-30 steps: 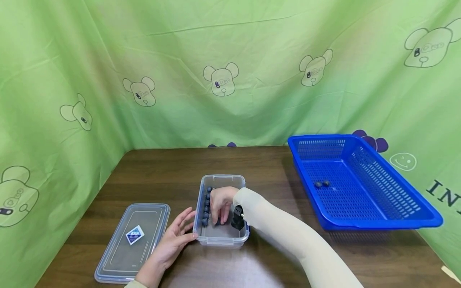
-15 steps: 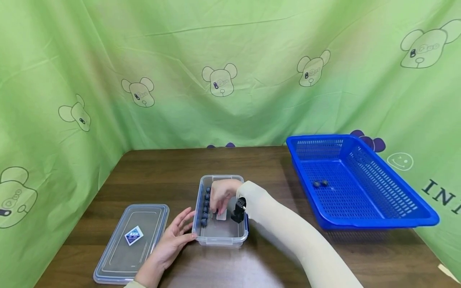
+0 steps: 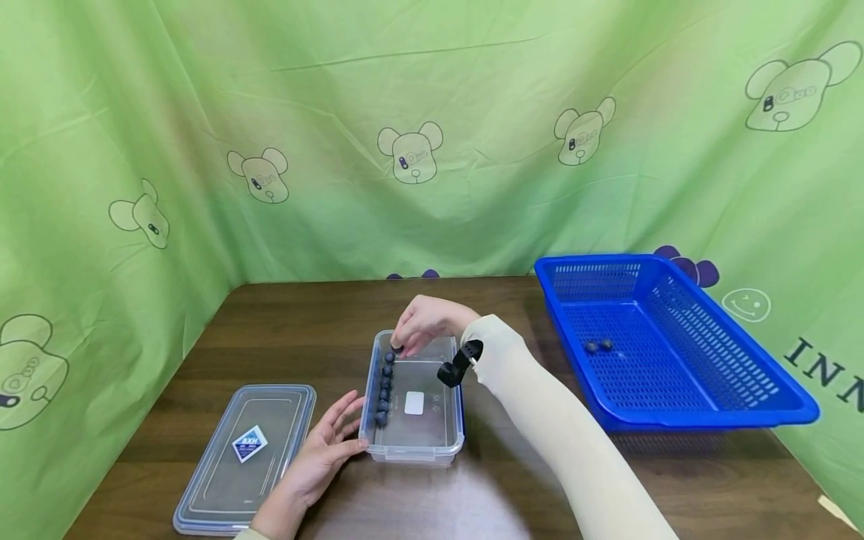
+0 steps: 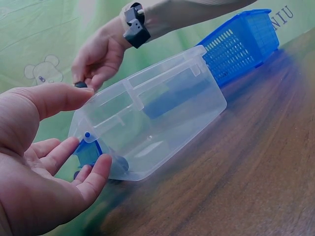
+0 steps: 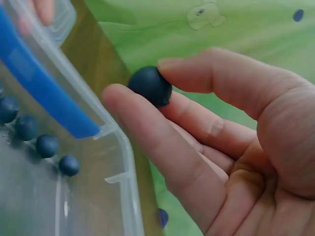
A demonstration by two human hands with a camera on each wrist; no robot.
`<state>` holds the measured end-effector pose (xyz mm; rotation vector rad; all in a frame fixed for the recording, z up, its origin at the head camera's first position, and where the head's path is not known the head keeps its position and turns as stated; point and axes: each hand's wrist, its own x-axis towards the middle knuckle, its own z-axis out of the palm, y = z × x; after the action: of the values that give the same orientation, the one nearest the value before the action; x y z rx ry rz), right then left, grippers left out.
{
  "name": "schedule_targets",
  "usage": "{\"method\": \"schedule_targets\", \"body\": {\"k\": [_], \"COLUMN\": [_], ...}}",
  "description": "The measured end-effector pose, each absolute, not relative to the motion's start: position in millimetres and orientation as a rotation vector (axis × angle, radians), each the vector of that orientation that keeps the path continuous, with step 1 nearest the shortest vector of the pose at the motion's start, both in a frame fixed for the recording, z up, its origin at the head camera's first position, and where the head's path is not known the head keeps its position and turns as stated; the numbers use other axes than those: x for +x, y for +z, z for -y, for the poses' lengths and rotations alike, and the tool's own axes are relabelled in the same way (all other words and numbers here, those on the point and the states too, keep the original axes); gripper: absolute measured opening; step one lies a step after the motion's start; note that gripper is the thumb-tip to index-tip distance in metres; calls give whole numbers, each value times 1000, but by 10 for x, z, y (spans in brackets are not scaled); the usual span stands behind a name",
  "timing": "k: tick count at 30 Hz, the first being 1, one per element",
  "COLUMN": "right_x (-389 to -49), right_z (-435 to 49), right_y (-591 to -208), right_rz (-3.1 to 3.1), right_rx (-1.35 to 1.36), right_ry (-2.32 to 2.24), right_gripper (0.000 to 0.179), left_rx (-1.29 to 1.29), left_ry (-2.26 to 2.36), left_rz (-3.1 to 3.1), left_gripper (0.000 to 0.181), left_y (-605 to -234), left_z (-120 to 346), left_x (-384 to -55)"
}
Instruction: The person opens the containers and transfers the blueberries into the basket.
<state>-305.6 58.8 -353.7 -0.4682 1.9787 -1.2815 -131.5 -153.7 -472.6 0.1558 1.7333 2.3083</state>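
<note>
Likely staged booth: wood-grain table (image 3: 317, 322), green curtain (image 3: 324, 90) along 3 sides.

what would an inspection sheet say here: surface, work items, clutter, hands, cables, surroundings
Surface: brown wood-grain table.
Work items: clear container, row of dark balls along its left wall; blue basket holding two balls; clear lid to the left.
Clutter: pale strip at the table's right edge, too small to identify.
Hands: left hand at the container's near-left corner; right hand pinches one ball near its far end.
Cables: nothing seen.
Surroundings: green curtain with printed cartoon heads.
</note>
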Motion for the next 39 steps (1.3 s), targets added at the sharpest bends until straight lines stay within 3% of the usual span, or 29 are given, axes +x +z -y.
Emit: {"method": "schedule_targets", "body": {"k": [21,24,34,39], "right_x": [-3300,-3356,-3515,-3520], "right_z": [-1160,-1315,-2008,-2395], "right_y": [-3381,-3356,-3250,-3259], "right_rz": [-1976,-1963,-1911,-1880], "right_rx": [-378,-314,-213,-188], "right_ry": [-1580,-1651,-1849,-1927], "right_gripper": [30,33,13,24], "left_rx": [148,147,145,154], "left_ry": [2312,2312,2317,2323], "left_rz": [-1738,-1739,-1727,-1724], "left_gripper": [87,87,88,88], "left_y": [-4745,-4749,-4739,-4740], "left_z": [1552,1551,1544,1539], "left_x": [-1320,-1319,-1322,-1324]}}
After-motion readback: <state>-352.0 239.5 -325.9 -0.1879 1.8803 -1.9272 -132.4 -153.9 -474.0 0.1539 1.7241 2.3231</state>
